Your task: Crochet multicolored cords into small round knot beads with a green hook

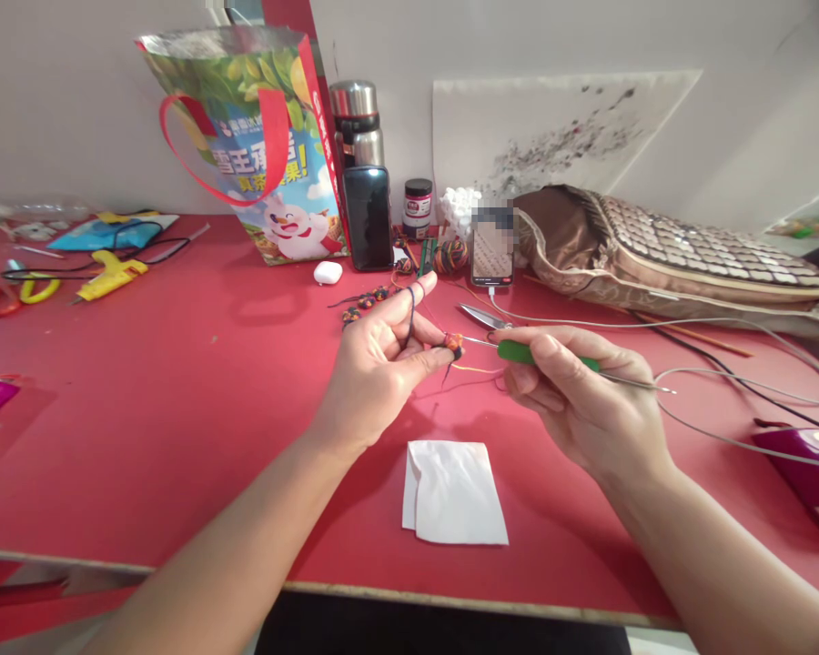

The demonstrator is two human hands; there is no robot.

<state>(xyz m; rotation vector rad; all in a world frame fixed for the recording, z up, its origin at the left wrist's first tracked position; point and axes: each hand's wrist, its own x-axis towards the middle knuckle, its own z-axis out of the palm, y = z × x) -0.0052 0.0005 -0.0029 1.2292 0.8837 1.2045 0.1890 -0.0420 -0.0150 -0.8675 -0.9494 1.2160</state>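
Observation:
My left hand (389, 364) pinches a small crocheted piece (454, 344) of orange and dark yarn between thumb and fingers. Dark yarn (411, 314) loops round its raised index finger. In my right hand (587, 391) is a crochet hook (515, 353) with a green grip, its thin metal shaft pointing left and meeting the crocheted piece. Whether the tip is inside a stitch is too small to tell. Loose yarn ends hang below the piece. Behind my left hand lie several multicoloured crocheted balls (367, 300), partly hidden by it.
A folded white tissue (457, 491) lies near the table's front edge. Scissors (483, 317) sit behind my hands. At the back stand a phone (492, 250) on a cable, a dark phone (369, 218), a flask (355, 114) and a shopping bag (273, 155). A yellow glue gun (113, 276) lies left.

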